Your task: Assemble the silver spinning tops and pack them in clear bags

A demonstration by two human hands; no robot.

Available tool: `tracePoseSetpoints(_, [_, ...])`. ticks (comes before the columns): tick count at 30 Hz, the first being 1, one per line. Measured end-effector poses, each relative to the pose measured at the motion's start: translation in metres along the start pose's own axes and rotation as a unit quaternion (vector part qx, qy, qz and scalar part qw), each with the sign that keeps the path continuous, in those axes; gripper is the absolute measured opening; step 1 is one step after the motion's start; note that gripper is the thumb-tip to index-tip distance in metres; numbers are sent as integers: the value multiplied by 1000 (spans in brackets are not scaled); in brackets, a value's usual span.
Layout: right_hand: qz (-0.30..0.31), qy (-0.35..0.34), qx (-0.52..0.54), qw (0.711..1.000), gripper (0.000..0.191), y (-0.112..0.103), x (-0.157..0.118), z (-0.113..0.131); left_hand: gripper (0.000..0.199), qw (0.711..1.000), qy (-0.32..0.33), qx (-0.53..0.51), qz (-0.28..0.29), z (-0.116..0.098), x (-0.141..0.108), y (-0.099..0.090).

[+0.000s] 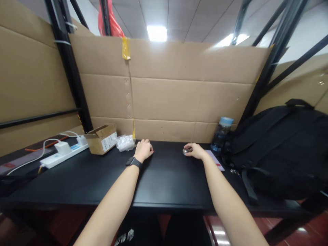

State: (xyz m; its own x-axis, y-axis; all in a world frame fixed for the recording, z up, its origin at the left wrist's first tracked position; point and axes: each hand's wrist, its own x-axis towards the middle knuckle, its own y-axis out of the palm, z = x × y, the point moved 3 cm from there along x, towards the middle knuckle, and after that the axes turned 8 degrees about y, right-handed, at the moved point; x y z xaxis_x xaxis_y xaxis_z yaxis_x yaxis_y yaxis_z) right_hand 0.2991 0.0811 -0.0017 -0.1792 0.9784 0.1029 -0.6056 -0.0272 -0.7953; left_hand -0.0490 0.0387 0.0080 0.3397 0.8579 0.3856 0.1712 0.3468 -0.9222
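My right hand [195, 150] pinches a small, shiny, round metal object [185, 151] between thumb and fingers, at or just above the black tabletop [164, 184]. What exactly the object is, I cannot make out. Left of the middle, my left hand [144, 149] rests on the tabletop with its fingers bent; their tips are partly hidden, and nothing shows in them. A dark watch [134, 163] is on the left wrist. Beside the left hand lies a clear plastic-wrapped bundle [125, 142], with an opened cardboard box [101, 139] to its left.
A white power strip [64, 155] with plugged-in chargers and cables is at the left. A blue-lidded bottle [221, 134], a pale flat sheet [215, 160], keys [234, 171] and a large black backpack [279, 150] stand or lie at the right. Cardboard panels [164, 99] close the back.
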Motion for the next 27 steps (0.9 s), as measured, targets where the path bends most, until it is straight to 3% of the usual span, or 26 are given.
tracePoseSetpoints(10, [-33,2,79,996,48,-1,0,-1,26,999,34,19,1,-13,1,5])
tracePoseSetpoints(17, [-107,-97,75,987,32,8,-1,26,23,997,74,6,30,-30,0,11])
tracePoseSetpoints(22, [-66,-145,88,983,38,35,-3,55,24,993,70,-89,-15,-40,5,11])
tracePoseSetpoints(27, [-20,-143,181,973,49,58,-2,69,17,975,42,-210,-57,-44,11,14])
